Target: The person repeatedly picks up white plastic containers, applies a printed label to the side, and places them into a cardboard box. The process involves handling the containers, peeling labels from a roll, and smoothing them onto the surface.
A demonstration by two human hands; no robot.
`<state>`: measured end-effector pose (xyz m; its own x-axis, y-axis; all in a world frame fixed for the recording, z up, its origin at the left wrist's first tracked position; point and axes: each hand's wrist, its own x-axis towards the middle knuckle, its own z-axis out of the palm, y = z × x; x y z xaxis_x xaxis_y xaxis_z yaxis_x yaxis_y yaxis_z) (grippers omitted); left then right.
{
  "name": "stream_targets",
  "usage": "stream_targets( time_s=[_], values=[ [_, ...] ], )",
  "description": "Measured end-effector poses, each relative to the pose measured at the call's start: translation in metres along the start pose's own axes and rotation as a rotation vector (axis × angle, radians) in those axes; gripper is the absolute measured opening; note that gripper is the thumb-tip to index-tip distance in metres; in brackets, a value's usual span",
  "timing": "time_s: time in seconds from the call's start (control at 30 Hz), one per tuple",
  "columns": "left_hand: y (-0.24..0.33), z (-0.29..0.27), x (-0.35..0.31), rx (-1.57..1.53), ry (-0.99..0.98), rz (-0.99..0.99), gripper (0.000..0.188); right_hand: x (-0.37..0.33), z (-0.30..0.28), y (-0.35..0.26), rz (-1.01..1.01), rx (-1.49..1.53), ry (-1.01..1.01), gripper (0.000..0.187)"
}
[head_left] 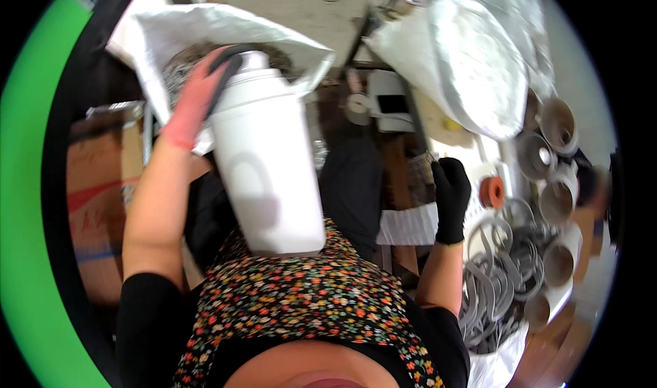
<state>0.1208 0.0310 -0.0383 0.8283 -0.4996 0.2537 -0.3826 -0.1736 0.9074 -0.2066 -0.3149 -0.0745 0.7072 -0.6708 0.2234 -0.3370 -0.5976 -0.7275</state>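
Note:
A tall white canister (268, 162) with a narrower top leans across my lap, its flat lower end against the flowered apron (308, 295). My left hand (200, 94), in a pink glove with black fingers, grips it by the top. Near the table edge on the right, my right hand (452, 195) wears a black glove and is closed, fingers bunched. Whatever those fingers hold, if anything, is too small to make out. Beside that hand lies an orange-red ring-shaped roll (492, 192). Many grey rubber-like rings (489, 272) are heaped just below it.
Behind the canister an open white sack (239, 20) holds tangled greyish material. A white bag of white pieces (479, 66) stands at the far right, above several pale hollow cylinders (559, 200). A small scale-like device (390, 100) sits beyond my knees. Cardboard boxes (99, 203) are at left.

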Motion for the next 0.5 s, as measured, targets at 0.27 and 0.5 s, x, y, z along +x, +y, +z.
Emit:
stream_targets(
  time_s=[0.27, 0.5],
  values=[
    [0.031, 0.031, -0.007, 0.094, -0.036, 0.082, 0.028, -0.037, 0.098, -0.160, 0.219, 1.187, -0.543, 0.042],
    [0.068, 0.030, -0.022, 0.420, 0.017, 0.267, 0.026, -0.040, 0.119, -0.183, 0.204, 1.175, -0.622, 0.046]
  ],
)
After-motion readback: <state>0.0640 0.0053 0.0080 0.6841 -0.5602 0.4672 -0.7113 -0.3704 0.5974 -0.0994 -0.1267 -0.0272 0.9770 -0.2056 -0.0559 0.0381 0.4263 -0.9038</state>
